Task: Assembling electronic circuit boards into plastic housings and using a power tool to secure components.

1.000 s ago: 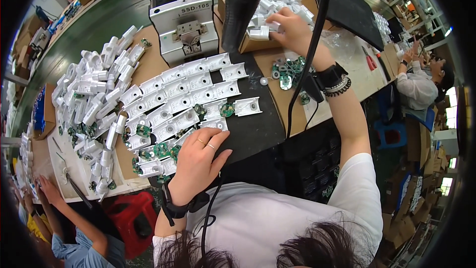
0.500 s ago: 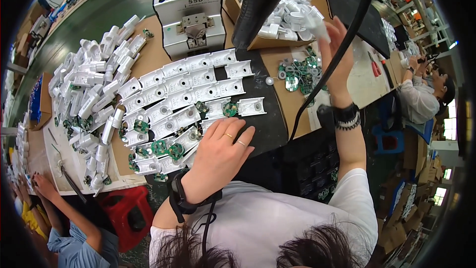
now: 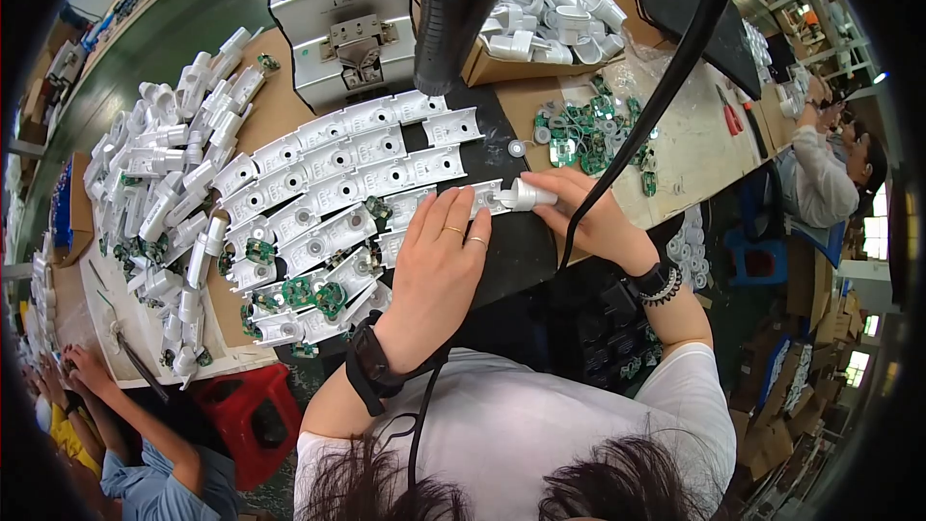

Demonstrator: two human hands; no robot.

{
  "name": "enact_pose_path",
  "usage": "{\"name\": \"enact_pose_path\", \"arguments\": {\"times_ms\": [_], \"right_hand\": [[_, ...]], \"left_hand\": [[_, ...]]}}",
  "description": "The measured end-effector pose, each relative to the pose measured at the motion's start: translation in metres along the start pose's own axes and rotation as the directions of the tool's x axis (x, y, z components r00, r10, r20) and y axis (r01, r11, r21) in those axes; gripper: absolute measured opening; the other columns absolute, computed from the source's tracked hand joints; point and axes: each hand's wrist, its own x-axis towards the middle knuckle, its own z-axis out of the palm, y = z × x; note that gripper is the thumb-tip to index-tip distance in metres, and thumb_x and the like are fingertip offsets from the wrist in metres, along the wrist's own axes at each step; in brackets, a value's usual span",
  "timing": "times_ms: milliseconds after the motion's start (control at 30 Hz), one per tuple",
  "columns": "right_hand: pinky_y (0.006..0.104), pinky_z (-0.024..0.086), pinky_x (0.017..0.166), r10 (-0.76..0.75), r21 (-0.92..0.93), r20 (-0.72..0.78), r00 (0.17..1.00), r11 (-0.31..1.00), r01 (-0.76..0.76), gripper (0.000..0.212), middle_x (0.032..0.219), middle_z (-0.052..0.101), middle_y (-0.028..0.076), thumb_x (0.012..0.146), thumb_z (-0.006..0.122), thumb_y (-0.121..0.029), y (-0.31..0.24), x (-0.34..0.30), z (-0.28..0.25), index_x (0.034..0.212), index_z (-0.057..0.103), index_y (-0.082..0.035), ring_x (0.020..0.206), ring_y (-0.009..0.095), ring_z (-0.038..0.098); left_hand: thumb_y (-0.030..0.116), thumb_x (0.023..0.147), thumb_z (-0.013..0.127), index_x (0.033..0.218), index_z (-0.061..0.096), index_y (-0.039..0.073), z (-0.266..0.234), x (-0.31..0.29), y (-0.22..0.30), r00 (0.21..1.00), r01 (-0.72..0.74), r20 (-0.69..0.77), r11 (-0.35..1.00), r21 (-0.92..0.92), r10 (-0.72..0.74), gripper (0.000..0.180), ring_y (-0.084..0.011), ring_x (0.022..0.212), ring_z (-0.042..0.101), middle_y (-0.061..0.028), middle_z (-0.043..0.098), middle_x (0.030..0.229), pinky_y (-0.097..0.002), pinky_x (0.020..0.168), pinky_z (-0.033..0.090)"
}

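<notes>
My right hand (image 3: 600,222) pinches a white cup-shaped plastic part (image 3: 529,195) between thumb and fingers. That part meets the right end of a white half-shell housing (image 3: 489,197) at the end of a row. My left hand (image 3: 439,265) lies over the same row with fingers stretched out, its fingertips at the housings. What sits beneath its palm and fingers is hidden. Rows of open white half-shells (image 3: 367,146) spread away to the left on the black mat (image 3: 516,246). Green circuit boards (image 3: 330,299) rest in and on several of the nearer ones.
White tubular parts (image 3: 178,169) are heaped at left. A boxy machine (image 3: 342,34) stands at the back, with a carton (image 3: 482,68) of white parts beside it. Green boards (image 3: 584,140) are piled at right. A black cable (image 3: 666,87) hangs across. Co-workers sit on both sides.
My right hand has come down from the carton side to the row's end, carrying the white part. My left hand has shifted slightly right and now covers a green board seen earlier.
</notes>
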Motion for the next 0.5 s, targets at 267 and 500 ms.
{"name": "enact_pose_path", "arguments": {"times_ms": [267,500], "right_hand": [[0.0306,0.051,0.074,-0.011,0.191,-0.157,0.987,0.981,0.041,0.041,0.1,0.065,0.012,0.075,0.072,0.001,0.012,0.004,-0.005,0.115,0.064,-0.006,0.088,0.027,0.063],[0.0323,0.052,0.074,-0.102,0.085,-0.073,0.992,0.99,0.108,0.04,0.101,0.065,0.011,0.076,0.072,0.0,0.002,0.014,0.001,0.114,0.065,-0.008,0.088,0.026,0.063]], "left_hand": [[0.003,0.077,0.058,0.105,0.062,-0.003,0.008,0.001,-0.003,0.998,0.043,0.045,0.999,-0.017,-0.042,0.029,-0.0327,0.115,0.052,-0.0188,0.055,0.121,-0.042,0.101,0.041],[0.004,0.077,0.057,0.106,0.061,-0.004,0.011,0.001,-0.003,0.997,0.06,0.054,0.998,-0.02,-0.059,0.03,-0.0332,0.119,0.05,-0.0204,0.054,0.123,-0.0426,0.104,0.039]]}}
